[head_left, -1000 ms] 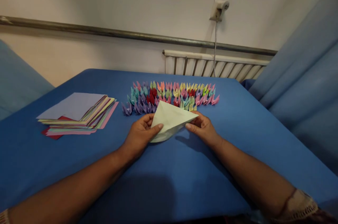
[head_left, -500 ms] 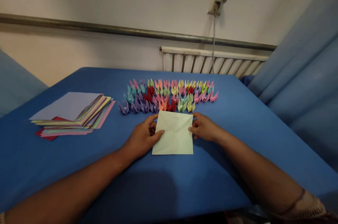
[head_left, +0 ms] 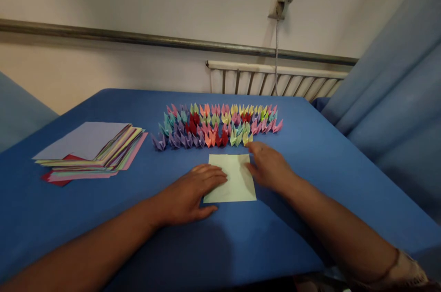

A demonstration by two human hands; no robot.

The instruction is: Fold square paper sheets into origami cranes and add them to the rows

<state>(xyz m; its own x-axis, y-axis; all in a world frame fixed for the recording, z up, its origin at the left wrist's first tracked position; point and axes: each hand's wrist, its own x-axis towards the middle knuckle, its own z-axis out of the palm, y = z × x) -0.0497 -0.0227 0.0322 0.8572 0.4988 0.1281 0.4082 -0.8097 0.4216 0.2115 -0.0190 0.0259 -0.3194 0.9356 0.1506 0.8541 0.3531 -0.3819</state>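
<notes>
A pale green square of paper [head_left: 237, 181] lies flat on the blue table [head_left: 310, 177] in front of me. My left hand [head_left: 191, 193] rests palm down with its fingers stretched over the sheet's left edge. My right hand [head_left: 268, 168] lies open at the sheet's upper right corner, fingers flat and slightly blurred. Just beyond the sheet stand several rows of small folded paper cranes [head_left: 217, 124] in many colours.
A stack of coloured paper squares [head_left: 91, 152] sits at the left of the table. A metal rail [head_left: 138, 39] and a radiator [head_left: 275, 81] run along the wall behind. Blue curtains [head_left: 396, 99] hang at the right.
The folded sheet was opened out and laid flat on the table. Both hands went from pinching its edges to lying flat on it, the left one pressing over its left side.
</notes>
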